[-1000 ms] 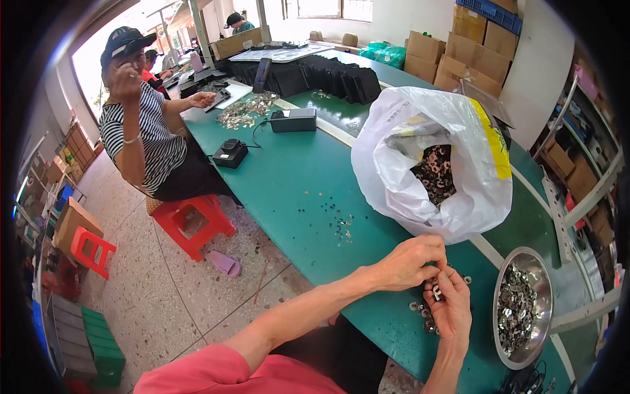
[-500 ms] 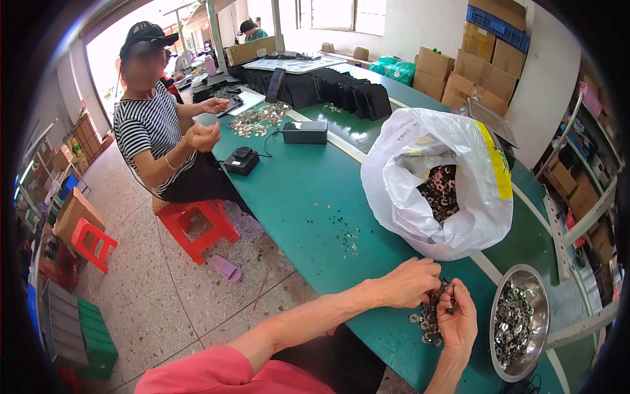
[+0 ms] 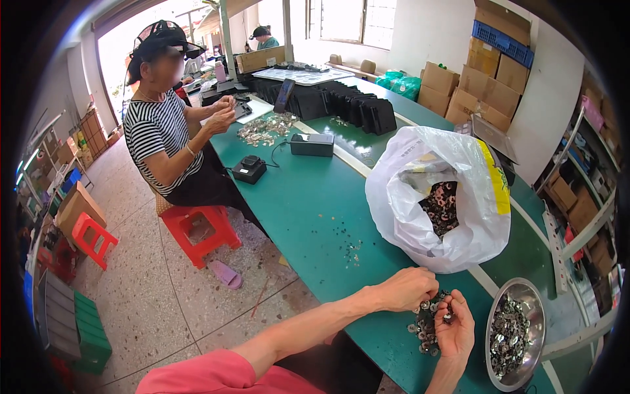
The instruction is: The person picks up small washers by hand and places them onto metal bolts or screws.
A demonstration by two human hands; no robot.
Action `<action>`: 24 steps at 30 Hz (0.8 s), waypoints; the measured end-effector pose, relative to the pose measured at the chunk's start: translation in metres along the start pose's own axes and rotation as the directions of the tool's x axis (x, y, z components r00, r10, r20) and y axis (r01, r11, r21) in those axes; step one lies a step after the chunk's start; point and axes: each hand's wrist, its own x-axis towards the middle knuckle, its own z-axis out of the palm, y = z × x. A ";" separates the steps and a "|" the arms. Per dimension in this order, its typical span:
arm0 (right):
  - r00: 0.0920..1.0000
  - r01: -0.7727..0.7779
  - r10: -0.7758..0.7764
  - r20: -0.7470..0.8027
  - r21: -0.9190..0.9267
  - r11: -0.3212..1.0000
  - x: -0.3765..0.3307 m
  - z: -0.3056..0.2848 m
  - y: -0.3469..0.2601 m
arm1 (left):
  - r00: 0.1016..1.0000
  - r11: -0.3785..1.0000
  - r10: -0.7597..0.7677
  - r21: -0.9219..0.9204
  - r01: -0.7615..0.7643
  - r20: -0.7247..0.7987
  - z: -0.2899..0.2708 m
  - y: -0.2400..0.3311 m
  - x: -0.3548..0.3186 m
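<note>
Over a small pile of round metal parts (image 3: 425,331) on the green table, my two hands work close together. My left hand (image 3: 408,289) is closed, its fingertips pinched just above the pile's far side; anything between them is too small to make out. Palm up at the pile's right edge, my right hand (image 3: 455,333) has its fingers curled round several small metal parts (image 3: 449,314). Right of it stands a steel bowl (image 3: 539,328) holding many similar parts. Beyond my hands sits a white plastic bag (image 3: 394,217), its open mouth showing dark and coppery parts (image 3: 441,209).
Small dark bits (image 3: 341,231) lie scattered left of the bag. Farther off are a black box-shaped device (image 3: 312,145), a black charger-like unit (image 3: 249,169), loose metal pieces (image 3: 266,129) and a row of black panels (image 3: 357,108). A co-worker (image 3: 161,131) sits at the table's left side.
My left hand has drawn slightly away from my right, which stays curled by the pile. The co-worker's hands have come together and their head has turned. The whole view has shifted a little.
</note>
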 end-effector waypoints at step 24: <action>0.999 0.024 -0.032 -0.017 -0.339 0.941 -0.001 0.009 0.013 | 0.976 0.904 -0.114 -0.428 0.024 -0.187 -0.011 0.016 0.002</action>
